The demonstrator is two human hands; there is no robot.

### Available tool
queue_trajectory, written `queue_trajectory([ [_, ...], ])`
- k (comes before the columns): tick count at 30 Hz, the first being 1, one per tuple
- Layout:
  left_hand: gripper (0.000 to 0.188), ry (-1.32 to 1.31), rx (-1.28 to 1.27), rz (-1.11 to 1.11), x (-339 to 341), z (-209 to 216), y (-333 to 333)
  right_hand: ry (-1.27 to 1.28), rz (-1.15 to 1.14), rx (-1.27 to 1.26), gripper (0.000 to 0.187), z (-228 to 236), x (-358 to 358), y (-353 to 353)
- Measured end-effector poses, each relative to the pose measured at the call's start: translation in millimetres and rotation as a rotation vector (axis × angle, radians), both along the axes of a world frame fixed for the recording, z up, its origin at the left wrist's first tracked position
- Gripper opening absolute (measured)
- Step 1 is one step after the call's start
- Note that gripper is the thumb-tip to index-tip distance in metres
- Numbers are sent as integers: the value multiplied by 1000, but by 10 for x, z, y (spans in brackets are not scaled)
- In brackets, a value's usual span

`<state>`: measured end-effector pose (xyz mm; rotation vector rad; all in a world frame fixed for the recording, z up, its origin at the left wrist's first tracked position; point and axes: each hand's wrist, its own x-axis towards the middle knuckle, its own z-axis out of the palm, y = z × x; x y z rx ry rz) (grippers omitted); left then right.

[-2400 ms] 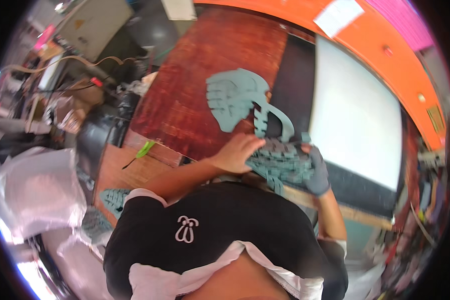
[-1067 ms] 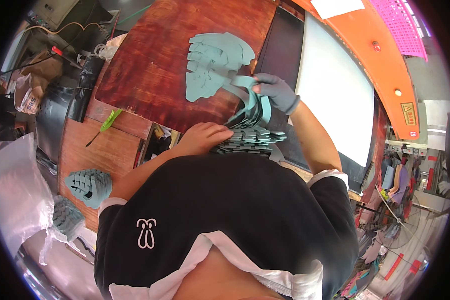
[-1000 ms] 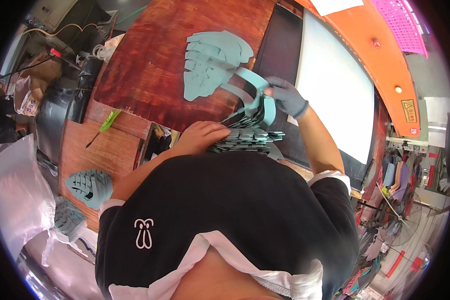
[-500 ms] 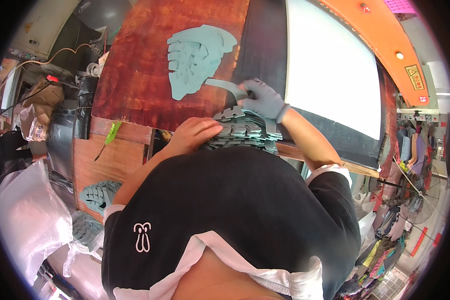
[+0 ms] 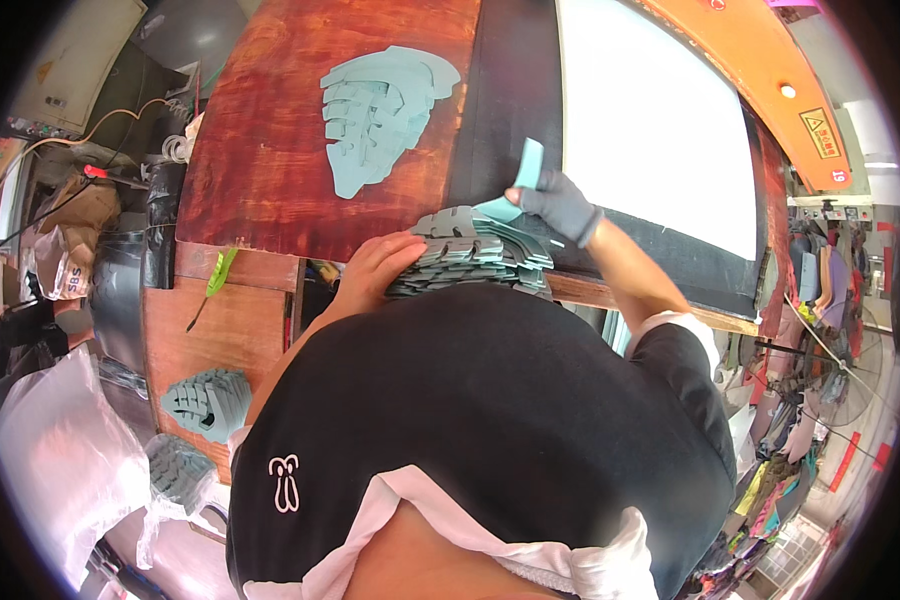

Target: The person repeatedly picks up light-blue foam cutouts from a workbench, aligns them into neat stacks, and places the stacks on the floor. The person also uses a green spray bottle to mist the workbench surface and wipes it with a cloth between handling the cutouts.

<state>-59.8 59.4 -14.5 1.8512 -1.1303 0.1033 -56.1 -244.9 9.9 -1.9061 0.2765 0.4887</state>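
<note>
A thick stack of pale teal cut-out pieces with notched edges (image 5: 460, 250) lies against my front at the table edge. My bare left hand (image 5: 382, 268) rests on the stack's left end, fingers stretched out and lying flat. In a grey glove, my right hand (image 5: 562, 205) pinches a curved teal strip (image 5: 529, 168) above the right part of the stack. The strip's upper end points away from me; its lower part bends toward the stack's top, and I cannot tell whether it is attached there. Farther off, a loose pile of teal pieces (image 5: 375, 125) lies on the reddish-brown board (image 5: 260, 150).
A white sheet (image 5: 660, 120) covers the black surface at right, beside an orange machine arm (image 5: 785, 85). On a lower wooden board (image 5: 220, 330) at left sits another teal bundle (image 5: 210, 403). Clear plastic bags (image 5: 65, 440) lie below it. A green-handled tool (image 5: 215, 275) is nearby.
My right hand has shifted slightly right and toward me. The strip, which reached left toward the pile, now stands near the stack. My left hand stays on the stack.
</note>
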Motion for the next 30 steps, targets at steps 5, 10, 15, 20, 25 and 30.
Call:
queue_trajectory([
  [5, 55, 90, -41, -12, -42, -40, -11, -197, -120, 339, 18, -191, -602, 58],
  [10, 52, 630, 57, -351, 215, 310, 72, -325, -82, 262, 27, -232, -642, 114],
  [15, 37, 377, 342, -300, 768, 548, -420, -267, -113, 278, 25, -244, -583, 122],
  [20, 30, 189, 535, -526, 692, 321, -1128, -272, -175, 338, 21, -312, -533, 69],
  [25, 19, 213, 405, -435, 632, 144, -1119, -311, -197, 368, 20, -387, -473, 68],
  [30, 23, 762, 2, -202, 639, -67, -983, -239, -208, 354, 21, -370, -458, 45],
])
